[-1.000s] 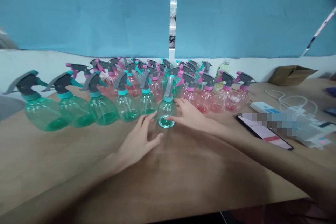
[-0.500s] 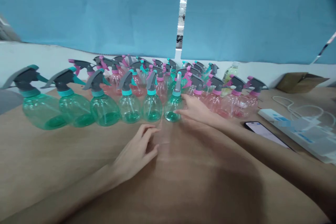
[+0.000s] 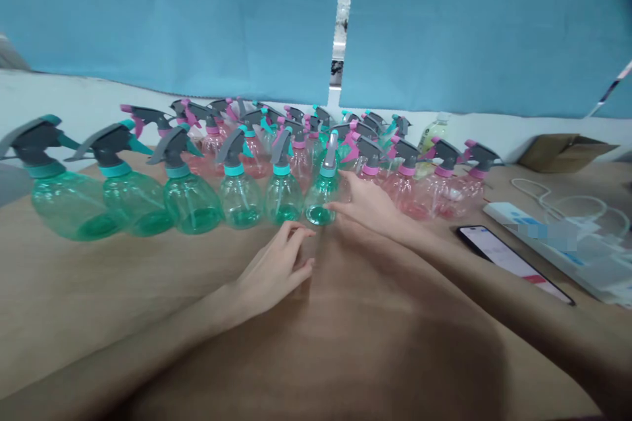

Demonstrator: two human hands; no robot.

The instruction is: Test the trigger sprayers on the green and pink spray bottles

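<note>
My right hand (image 3: 370, 204) is against the right side of a green spray bottle (image 3: 320, 196), its thumb at the front near the base and its fingers reaching behind. That bottle stands upright at the right end of the green front row. My left hand (image 3: 276, 266) holds nothing; its fingers are bent and apart, over the table in front of the neighbouring green spray bottle (image 3: 284, 197). Farther left in the row stand several more, among them a large-looking green spray bottle (image 3: 74, 204). Right of my right hand are pink spray bottles (image 3: 439, 191).
Behind the front row, more spray bottles with pink and teal collars crowd toward the wall, near a pale yellow-green bottle (image 3: 434, 135). At right on the wooden table (image 3: 222, 368) lie a phone (image 3: 513, 263), a white box (image 3: 548, 243), cables (image 3: 587, 214) and brown cardboard (image 3: 567, 152).
My left hand has moved a little right and forward, toward the bottles. My right hand stays at the same green spray bottle, and the view has shifted slightly.
</note>
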